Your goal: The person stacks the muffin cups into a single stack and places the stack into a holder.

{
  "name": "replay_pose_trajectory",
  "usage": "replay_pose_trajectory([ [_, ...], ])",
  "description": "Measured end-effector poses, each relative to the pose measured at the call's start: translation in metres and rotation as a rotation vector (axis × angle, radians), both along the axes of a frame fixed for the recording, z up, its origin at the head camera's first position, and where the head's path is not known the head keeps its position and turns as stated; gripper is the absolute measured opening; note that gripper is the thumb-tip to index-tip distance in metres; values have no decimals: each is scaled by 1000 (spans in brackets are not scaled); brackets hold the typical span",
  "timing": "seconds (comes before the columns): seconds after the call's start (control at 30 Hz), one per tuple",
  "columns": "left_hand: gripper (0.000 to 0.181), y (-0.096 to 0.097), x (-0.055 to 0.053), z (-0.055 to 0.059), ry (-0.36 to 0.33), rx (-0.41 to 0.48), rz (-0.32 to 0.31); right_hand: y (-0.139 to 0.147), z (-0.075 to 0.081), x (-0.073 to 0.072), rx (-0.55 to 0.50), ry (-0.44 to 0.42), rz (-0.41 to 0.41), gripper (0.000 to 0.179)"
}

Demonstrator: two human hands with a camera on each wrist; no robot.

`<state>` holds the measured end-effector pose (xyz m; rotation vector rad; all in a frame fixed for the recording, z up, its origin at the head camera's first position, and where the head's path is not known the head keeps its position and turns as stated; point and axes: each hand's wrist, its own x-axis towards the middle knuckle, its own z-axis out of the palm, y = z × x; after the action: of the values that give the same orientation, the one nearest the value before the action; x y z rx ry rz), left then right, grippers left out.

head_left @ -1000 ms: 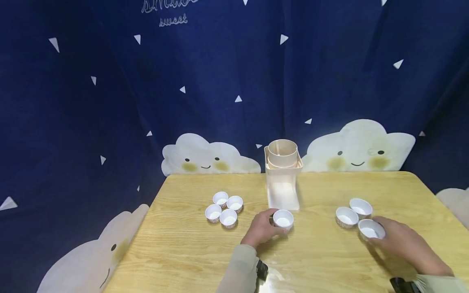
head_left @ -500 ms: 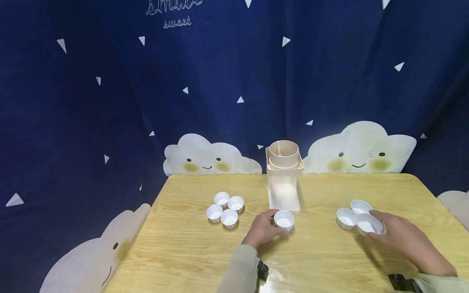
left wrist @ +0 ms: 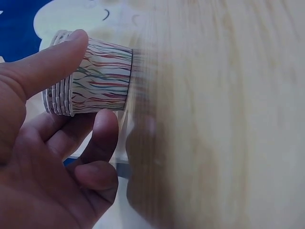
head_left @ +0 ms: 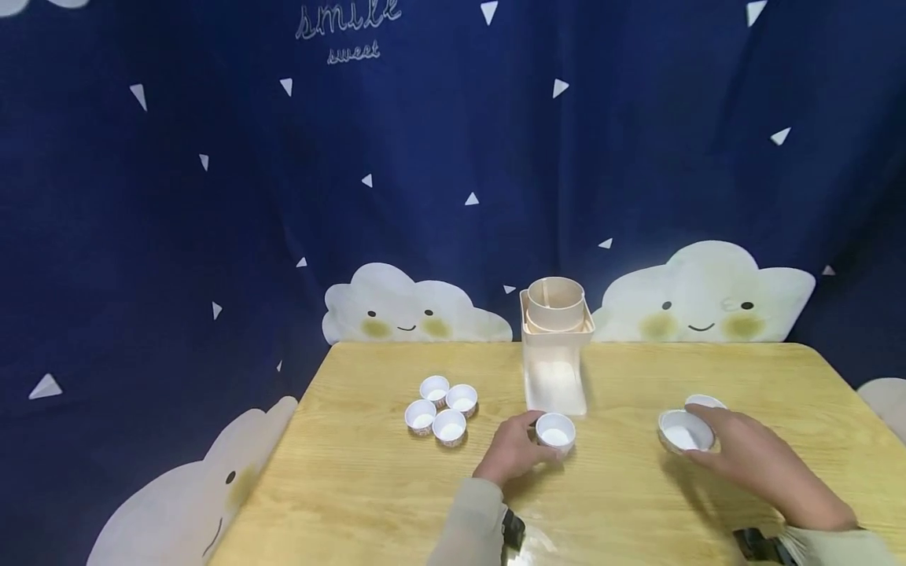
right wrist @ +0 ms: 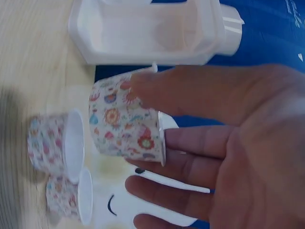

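In the head view my left hand [head_left: 513, 452] grips a small stack of white-lined paper cups [head_left: 555, 432] around its side. The left wrist view shows several nested rims and wavy coloured stripes on this stack [left wrist: 102, 76], thumb on one side and fingers on the other. My right hand [head_left: 757, 456] pinches a floral paper cup [right wrist: 124, 114] near its rim, held above the table. Two more floral cups, a nearer one [right wrist: 55, 145] and a farther one [right wrist: 69, 195], stand below it in the right wrist view. In the head view the held cup hides one of them.
Several white paper cups [head_left: 449, 427] stand in a tight cluster on the left of the wooden table [head_left: 368, 487]. A cream plastic holder [head_left: 555, 385] with a round top [head_left: 556, 303] stands at the back middle. A dark blue curtain [head_left: 425, 157] hangs behind the table.
My right hand has carried its floral cup left, over the front-left cup of its group. The left hand stays around its stack. The head view has shifted slightly.
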<state>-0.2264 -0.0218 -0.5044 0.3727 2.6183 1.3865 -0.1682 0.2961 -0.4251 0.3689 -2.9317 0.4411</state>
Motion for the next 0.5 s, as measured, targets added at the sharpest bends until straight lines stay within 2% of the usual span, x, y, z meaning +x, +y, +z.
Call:
replay_pose_trajectory([
  [0.37,56,3,3,4,-18,-13,12,-16,5,-5,-4,20,19,63],
  [0.5,56,1,2,4,4,-25,12,-20,6,-7,-46,42,40,62],
])
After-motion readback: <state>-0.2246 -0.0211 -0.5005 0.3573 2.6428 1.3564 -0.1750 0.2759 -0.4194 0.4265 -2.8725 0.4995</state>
